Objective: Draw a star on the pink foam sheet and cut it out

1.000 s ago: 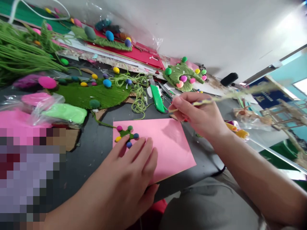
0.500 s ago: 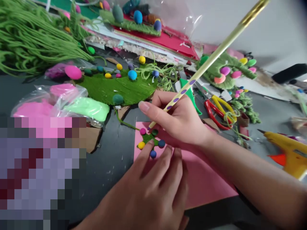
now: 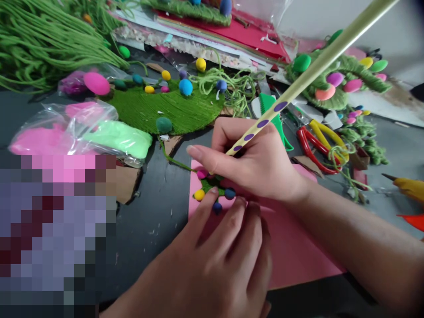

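Bench (image 3: pixel 149 234): dark grey, spread out before you and strewn with craft pieces.
Pink sheet (image 3: pixel 298 247): flat on the bench, partly covered by both your hands.
Left hand (image 3: pixel 215 260): lies over the pink sheet, its fingers loosely extended, the index finger apart from the others and its tip on the green star (image 3: pixel 208 187).
Green yarn bundle (image 3: pixel 66 39): at the far left of your bench.
Right hand (image 3: pixel 253 163): just beyond your left, its fingers clamped on the spotted pencil (image 3: pixel 318 73).
Yarn-covered green shape (image 3: pixel 139 110): behind the pink sheet, edged with coloured balls.
Pencil: pale yellow with purple spots, slanting up to your right; your right hand hides its tip.
Scissors (image 3: pixel 308 149): red and yellow handles, right of your right hand.
Star: near the left edge of the pink sheet, partly hidden by your fingers.
Yellow ball (image 3: pixel 199 194): at the star's left point.
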{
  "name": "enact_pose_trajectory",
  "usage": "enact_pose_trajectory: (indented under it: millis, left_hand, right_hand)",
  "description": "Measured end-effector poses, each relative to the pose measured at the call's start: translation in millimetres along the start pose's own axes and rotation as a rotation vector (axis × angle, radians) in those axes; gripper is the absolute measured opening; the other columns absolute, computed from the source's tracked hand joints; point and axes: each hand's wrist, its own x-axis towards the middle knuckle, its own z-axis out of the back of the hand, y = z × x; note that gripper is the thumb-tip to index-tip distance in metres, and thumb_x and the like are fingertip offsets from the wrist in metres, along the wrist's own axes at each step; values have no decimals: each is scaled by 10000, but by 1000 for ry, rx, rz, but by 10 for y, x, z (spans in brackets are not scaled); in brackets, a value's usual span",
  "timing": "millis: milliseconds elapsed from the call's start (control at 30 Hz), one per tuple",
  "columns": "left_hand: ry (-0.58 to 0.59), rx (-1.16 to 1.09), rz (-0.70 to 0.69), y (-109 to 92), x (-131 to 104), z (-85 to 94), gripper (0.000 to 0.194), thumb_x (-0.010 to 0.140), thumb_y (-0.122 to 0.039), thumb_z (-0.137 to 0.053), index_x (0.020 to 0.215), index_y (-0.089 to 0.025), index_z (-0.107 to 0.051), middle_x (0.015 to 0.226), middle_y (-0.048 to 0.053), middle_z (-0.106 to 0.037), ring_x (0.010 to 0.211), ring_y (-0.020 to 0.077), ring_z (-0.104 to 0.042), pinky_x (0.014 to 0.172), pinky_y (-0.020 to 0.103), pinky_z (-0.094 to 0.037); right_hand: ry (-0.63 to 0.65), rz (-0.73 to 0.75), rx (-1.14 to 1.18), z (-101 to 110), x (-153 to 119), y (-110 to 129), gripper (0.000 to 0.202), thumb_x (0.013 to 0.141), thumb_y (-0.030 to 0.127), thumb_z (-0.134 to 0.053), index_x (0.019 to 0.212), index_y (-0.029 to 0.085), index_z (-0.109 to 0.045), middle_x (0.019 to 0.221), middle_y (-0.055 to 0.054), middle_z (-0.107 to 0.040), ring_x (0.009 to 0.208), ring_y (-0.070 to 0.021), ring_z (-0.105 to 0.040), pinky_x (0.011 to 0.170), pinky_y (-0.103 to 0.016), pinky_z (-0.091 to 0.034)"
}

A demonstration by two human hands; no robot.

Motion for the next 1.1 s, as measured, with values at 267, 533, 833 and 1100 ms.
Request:
enact_pose_trajectory:
  millis: [267, 533, 833, 1100]
  left_hand:
    - [-51, 16, -73, 34, -6, -1, 488, 1057, -470, -478, 1379, -151, -657, 1409, 118, -708, 1327, 338, -606, 1045, 553, -468]
    - [-78, 32, -70, 47, 10, -35, 505, 1040, -489, -493, 1367, -141, -658, 1403, 131, -712, 1312, 345, -620, 1041, 556, -447]
    - [-78, 26, -79, 51, 10, -11, 495, 1038, -488, -492, 1359, -154, -667, 1390, 123, -722, 1289, 344, -640, 1028, 549, -466]
    - [-63, 36, -68, 47, 4, -22, 493, 1031, -484, -497, 1350, -153, -675, 1412, 129, -710, 1306, 347, -632, 1043, 556, -473]
  right_hand:
    - [14, 140, 61, -23, 37, -89, 490, 932, 510, -771, 673, 183, -514, 613, 55, -497, 578, -68, -443, 553, -220, -384]
    - [14, 154, 12, -12, 26, -96, 504, 963, 519, -733, 684, 194, -468, 622, 55, -477, 584, -67, -435, 552, -214, -371]
    - [33, 206, 33, -7, 32, -113, 473, 987, 455, -723, 695, 191, -462, 645, 58, -483, 598, -62, -434, 579, -210, -380]
    - [31, 207, -16, -5, 22, -101, 461, 999, 454, -709, 705, 195, -465, 656, 58, -483, 603, -67, -438, 568, -211, -387]
